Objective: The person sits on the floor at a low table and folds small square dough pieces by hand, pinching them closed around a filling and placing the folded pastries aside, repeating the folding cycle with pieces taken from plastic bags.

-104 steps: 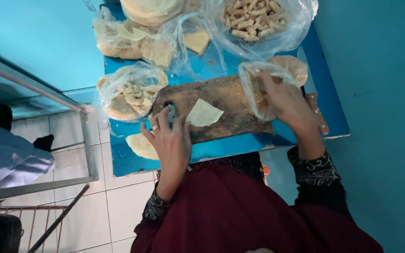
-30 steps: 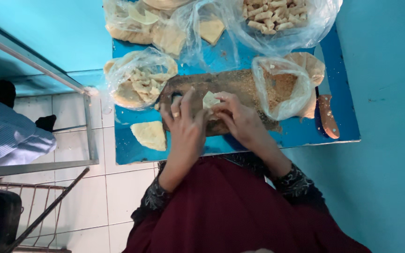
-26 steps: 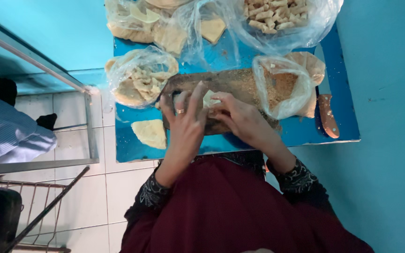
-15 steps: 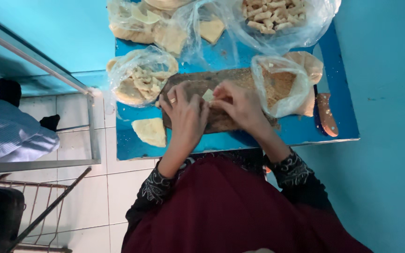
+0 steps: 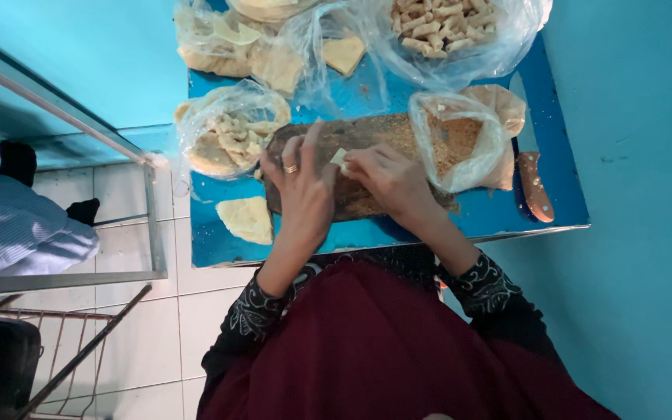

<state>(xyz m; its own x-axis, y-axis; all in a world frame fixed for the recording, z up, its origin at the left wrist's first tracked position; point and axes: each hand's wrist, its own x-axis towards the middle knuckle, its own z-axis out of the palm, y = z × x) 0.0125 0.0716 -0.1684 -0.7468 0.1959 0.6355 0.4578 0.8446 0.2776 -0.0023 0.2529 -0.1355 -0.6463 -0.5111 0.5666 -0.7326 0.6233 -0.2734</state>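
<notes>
Both hands meet over the middle of a dark wooden board [image 5: 367, 167] that lies with its long side running from nine to three o'clock across the blue worktop [image 5: 561, 210]. Between them sits a small pale piece of dough [image 5: 339, 158], pinched from both sides: the left hand [image 5: 305, 190] comes at it from seven o'clock, its ringed fingers [image 5: 293, 159] spread and curled round the near edge, while the right hand [image 5: 394, 183] closes on it from four o'clock with bunched fingertips. Both sets of fingers are grasping the dough, neither clenched into a fist nor released. The piece is so small that I cannot tell which way its long side runs; the two hands look equally close to it. At two o'clock from the hands, touching the board's end, stands an open clear bag of brown crumbs [image 5: 456, 144]. At ten o'clock is a bag of dough scraps [image 5: 227, 136], and at eight o'clock a flat sheet of dough [image 5: 246, 218] lies bare on the worktop. A knife [image 5: 534, 179] with a wooden handle rests at three o'clock, well apart.
</notes>
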